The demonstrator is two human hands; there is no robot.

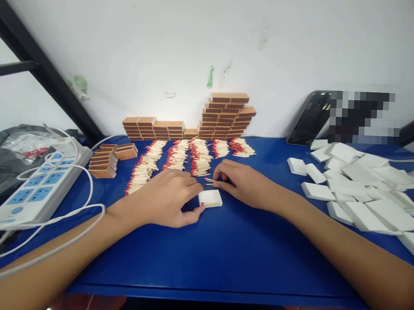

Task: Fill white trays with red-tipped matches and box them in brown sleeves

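Observation:
A small white matchbox tray (210, 196) lies on the blue table with a few red-tipped matches along its near side. My left hand (172, 197) grips the tray's left end between thumb and fingers. Just beyond the tray, my right hand (238, 181) pinches a couple of matches (208, 180), their red heads pointing left. Rows of loose matches (200, 159) are laid out behind both hands. Part of the leftmost row is hidden by my left hand.
Brown matchboxes (225, 117) are stacked against the wall, with more (104, 162) at the left. White trays (357, 180) are heaped at the right near a leaning phone (308, 118). A power strip (41, 184) sits left; its white cable (77, 211) loops across my left forearm.

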